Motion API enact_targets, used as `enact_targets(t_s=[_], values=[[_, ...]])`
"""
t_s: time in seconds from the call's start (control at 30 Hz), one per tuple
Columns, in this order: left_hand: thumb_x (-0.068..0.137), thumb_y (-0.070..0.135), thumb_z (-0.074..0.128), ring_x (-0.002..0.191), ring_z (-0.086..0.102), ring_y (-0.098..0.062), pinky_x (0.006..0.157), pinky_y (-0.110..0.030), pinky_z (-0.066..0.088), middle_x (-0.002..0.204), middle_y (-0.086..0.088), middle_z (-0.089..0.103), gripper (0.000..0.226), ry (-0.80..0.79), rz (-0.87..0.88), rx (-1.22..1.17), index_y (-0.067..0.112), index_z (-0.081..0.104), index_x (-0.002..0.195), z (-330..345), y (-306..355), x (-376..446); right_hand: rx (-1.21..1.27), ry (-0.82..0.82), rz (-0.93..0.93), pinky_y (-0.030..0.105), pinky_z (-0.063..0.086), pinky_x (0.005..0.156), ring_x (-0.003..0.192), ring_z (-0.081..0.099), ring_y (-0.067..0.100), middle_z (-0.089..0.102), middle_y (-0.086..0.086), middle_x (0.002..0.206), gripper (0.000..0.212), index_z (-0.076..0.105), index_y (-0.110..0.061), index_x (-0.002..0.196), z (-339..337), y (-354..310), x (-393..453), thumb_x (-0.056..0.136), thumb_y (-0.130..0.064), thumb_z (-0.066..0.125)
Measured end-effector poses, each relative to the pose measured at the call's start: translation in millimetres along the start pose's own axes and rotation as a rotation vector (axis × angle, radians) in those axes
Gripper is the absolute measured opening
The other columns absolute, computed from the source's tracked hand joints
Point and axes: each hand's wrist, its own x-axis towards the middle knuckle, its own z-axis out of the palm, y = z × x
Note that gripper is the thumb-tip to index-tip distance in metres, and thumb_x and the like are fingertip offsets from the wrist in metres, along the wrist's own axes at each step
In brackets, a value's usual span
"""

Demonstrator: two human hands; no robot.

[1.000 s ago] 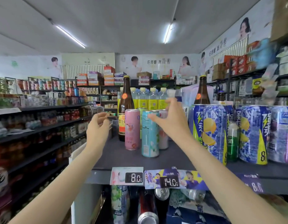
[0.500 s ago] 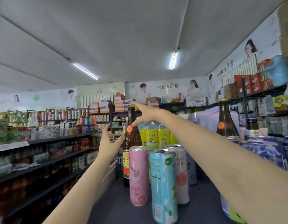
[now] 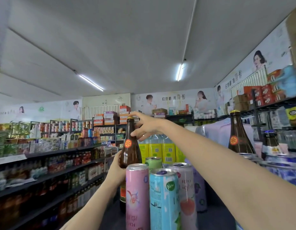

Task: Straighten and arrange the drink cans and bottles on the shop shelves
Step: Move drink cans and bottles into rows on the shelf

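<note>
We saw the brown bottle (image 3: 129,146) standing upright at the shelf's left end, behind the pink can (image 3: 137,195) and blue can (image 3: 164,200). The left hand (image 3: 116,170) curled around its body and the right hand (image 3: 144,126) pinched its neck; half a second earlier neither touched it.

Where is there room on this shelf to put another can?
The shelf shows a bare dark patch behind the right arm, between the purple can and the blue cans on the right. Another thin strip lies left of the brown bottle. The middle is crowded: pink can, blue can and white can stand close together.
</note>
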Motion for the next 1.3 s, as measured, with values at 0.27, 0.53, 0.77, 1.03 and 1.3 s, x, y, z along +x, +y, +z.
enact_targets(t_s=[0.27, 0.53, 0.77, 1.03, 1.3], values=[[0.065, 0.017, 0.080, 0.101, 0.057, -0.028, 0.091, -0.050, 0.045, 0.117, -0.006, 0.057, 0.083, 0.202, 0.140, 0.082, 0.022, 0.036, 0.136, -47.6, 90.4, -4.6, 0.024, 0.114, -0.135, 0.045, 0.049, 0.095, 0.110, 0.059, 0.031, 0.045, 0.019, 0.136, 0.089, 0.013, -0.034, 0.147, -2.0, -41.2, -10.4, 0.082, -0.014, 0.071], [0.073, 0.019, 0.076, 0.070, 0.067, -0.003, 0.056, -0.020, 0.052, 0.097, 0.008, 0.065, 0.064, 0.196, 0.355, 0.008, 0.031, 0.042, 0.126, -82.2, 177.6, -127.2, 0.211, 0.225, -0.263, 0.040, 0.055, 0.085, 0.101, 0.064, 0.027, 0.054, 0.010, 0.123, 0.062, 0.037, -0.020, 0.136, 1.3, -136.3, -101.0, 0.085, -0.040, 0.064], [0.074, 0.008, 0.072, 0.069, 0.068, -0.014, 0.062, -0.027, 0.056, 0.082, 0.005, 0.070, 0.060, 0.026, 0.301, -0.077, 0.024, 0.044, 0.125, -88.2, 153.1, -305.8, 0.267, 0.233, -0.385, 0.031, 0.057, 0.076, 0.084, 0.070, 0.013, 0.068, -0.001, 0.092, 0.013, 0.056, -0.018, 0.098, 146.1, -166.9, -259.1, 0.091, -0.030, 0.058], [0.050, 0.043, 0.074, 0.108, 0.055, 0.002, 0.097, -0.019, 0.042, 0.116, 0.016, 0.057, 0.081, 0.012, 0.026, 0.154, 0.044, 0.037, 0.121, -95.1, 0.3, -476.2, 0.174, 0.122, 0.090, 0.028, 0.049, 0.091, 0.097, 0.058, 0.007, 0.059, -0.006, 0.103, 0.058, 0.046, -0.018, 0.109, 319.8, -61.4, -367.0, 0.067, -0.034, 0.083], [0.057, 0.049, 0.073, 0.121, 0.042, 0.001, 0.103, -0.024, 0.034, 0.126, 0.028, 0.043, 0.089, -0.098, -0.163, 0.240, 0.058, 0.023, 0.130, -47.1, -200.4, -588.2, 0.209, 0.112, 0.385, 0.022, 0.046, 0.085, 0.101, 0.059, 0.007, 0.060, -0.014, 0.100, 0.067, 0.047, -0.021, 0.119, 460.1, 108.2, -455.9, 0.064, -0.031, 0.084]])
